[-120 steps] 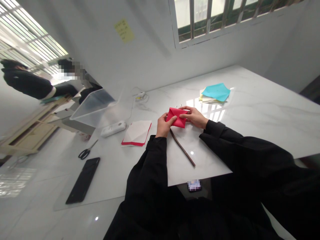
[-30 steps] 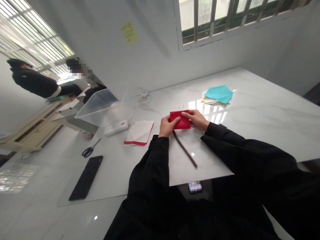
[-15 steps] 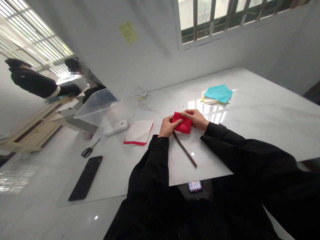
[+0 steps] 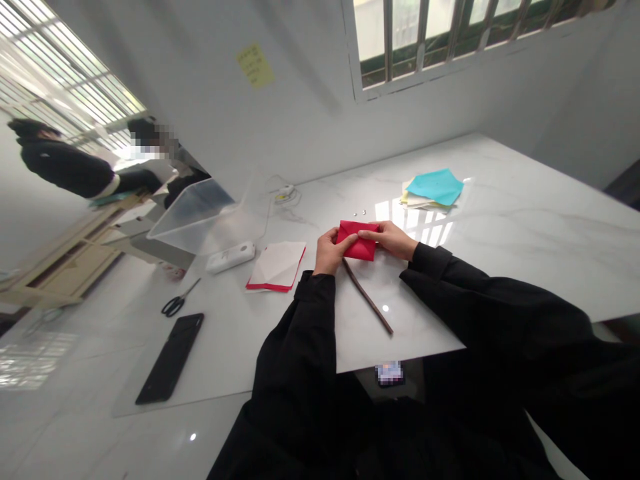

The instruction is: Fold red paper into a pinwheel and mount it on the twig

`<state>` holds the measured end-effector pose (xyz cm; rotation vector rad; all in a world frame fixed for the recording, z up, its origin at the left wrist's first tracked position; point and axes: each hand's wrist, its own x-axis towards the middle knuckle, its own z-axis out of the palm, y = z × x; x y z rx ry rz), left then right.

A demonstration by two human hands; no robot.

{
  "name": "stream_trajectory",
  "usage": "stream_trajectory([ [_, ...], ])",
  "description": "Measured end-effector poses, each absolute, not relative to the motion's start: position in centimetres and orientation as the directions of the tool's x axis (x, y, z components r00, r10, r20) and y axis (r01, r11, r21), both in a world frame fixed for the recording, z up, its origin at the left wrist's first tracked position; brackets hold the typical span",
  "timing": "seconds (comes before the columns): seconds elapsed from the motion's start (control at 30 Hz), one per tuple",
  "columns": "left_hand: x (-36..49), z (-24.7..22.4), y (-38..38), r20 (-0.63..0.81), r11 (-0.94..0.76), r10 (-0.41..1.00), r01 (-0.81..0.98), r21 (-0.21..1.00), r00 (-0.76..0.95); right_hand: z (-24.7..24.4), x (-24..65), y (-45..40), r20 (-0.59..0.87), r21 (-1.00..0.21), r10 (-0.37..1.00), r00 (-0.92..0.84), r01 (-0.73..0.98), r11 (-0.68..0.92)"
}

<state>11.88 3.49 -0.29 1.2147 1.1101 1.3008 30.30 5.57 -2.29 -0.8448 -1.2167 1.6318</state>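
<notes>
Both hands hold a folded red paper (image 4: 361, 249) above the marble-patterned table (image 4: 525, 220). My left hand (image 4: 331, 252) grips its left side, thumb on top. At its right side my right hand (image 4: 393, 240) pinches the paper, with the thumb on the upper face near the left thumb. The fingers beneath the paper are hidden. Under and in front of the hands a thin brown stick (image 4: 369, 298) lies slanted on the table. Two tiny shiny objects (image 4: 359, 213) rest just beyond the paper.
A white-and-red paper stack (image 4: 277, 267), white device (image 4: 231, 258), clear bin (image 4: 200, 217), scissors (image 4: 175, 305) and black case (image 4: 171, 359) are on the left. Blue paper (image 4: 439, 186) tops a pile at the back right. Two people (image 4: 65, 163) are at the far left.
The red paper has tilted and now shows a straighter upper edge with a flap folded down. My right thumb has moved onto its face, and my left hand has shifted slightly left.
</notes>
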Motion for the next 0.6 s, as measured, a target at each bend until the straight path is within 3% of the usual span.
stream_trajectory([
  [0.23, 12.04, -0.28, 3.60, 0.076, -0.079, 0.997, -0.107, 0.991, -0.032, -2.26, 30.19, 5.58, -0.045, -0.971, 0.927, -0.372, -0.201, -0.128],
  [0.4, 12.32, 0.23, 3.37, 0.005, -0.001, 1.000, -0.238, 0.971, 0.016, -1.98, 29.94, 5.42, -0.039, -0.944, 0.969, -0.243, -0.308, -0.115],
  [0.6, 12.50, -0.04, 3.25, -0.058, 0.069, 0.996, -0.184, 0.981, 0.063, -1.67, 29.90, 5.61, -0.097, -0.885, 0.985, -0.146, -0.440, -0.152],
])
